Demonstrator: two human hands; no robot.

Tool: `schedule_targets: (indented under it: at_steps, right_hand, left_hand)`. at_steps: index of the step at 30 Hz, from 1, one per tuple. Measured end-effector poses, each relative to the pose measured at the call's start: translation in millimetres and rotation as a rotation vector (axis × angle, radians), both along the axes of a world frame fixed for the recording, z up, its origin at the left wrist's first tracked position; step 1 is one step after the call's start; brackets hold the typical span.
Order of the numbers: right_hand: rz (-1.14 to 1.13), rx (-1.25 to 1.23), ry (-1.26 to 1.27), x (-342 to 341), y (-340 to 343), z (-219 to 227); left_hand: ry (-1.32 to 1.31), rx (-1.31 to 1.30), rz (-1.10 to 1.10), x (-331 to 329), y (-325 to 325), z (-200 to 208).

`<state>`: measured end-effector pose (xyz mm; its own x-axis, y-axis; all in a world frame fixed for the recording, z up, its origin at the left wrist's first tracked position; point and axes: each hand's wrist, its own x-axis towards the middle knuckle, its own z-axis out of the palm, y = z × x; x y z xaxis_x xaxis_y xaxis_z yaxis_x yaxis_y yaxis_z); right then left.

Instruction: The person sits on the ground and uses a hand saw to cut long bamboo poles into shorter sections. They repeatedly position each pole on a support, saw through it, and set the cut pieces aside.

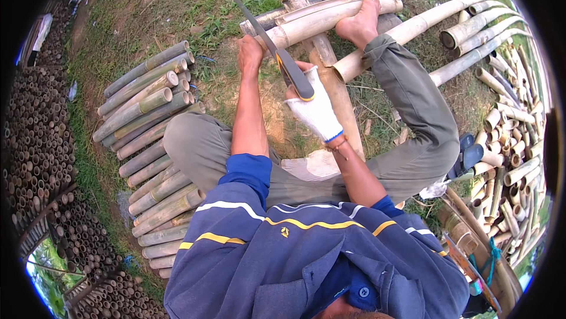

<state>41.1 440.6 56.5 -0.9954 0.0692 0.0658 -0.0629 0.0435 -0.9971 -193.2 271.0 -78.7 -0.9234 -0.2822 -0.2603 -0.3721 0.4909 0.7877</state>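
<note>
My right hand (317,108), in a white knitted glove, is closed round the dark grey and yellow handle of a handsaw (290,71). The saw's long blade points up and to the left, crossing the near left end of a pale bamboo pole (330,19). Against that same end my bare left hand (250,53) is closed on the pole, just left of the blade. My bare foot (361,24) presses on the pole farther right. Under the pole is a wooden support (321,51) with an upright post. Whether the teeth have cut in cannot be made out.
Cut bamboo lengths (144,104) lie in a row at my left. Long bamboo poles (430,21) stretch off to the right, beside a heap of short pieces (519,136). A large stack of bamboo (38,130) fills the far left. A white cloth (312,165) lies by my legs.
</note>
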Motion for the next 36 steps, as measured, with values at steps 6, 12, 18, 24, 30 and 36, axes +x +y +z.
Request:
schedule_targets:
  at_steps: [6, 12, 18, 24, 30, 36]
  right_hand:
    - [-0.039, 0.127, -0.061, 52, 8, 25]
    - [-0.087, 0.254, -0.124, 186, 42, 52]
    - [-0.068, 0.099, 0.076, -39, -6, -4]
    - [0.001, 0.065, -0.178, 95, 19, 23]
    - [-0.028, 0.238, -0.210, 168, 47, 55]
    - [-0.007, 0.104, -0.045, -43, -3, 1]
  left_hand:
    - [-0.087, 0.218, -0.034, 18, 12, 42]
    - [-0.095, 0.096, 0.078, 28, 11, 40]
    - [-0.052, 0.055, -0.012, 10, 11, 37]
    - [-0.108, 0.209, 0.046, 8, 9, 39]
    - [-0.105, 0.116, 0.096, 22, 12, 41]
    - [-0.159, 0.179, 0.006, 14, 13, 44]
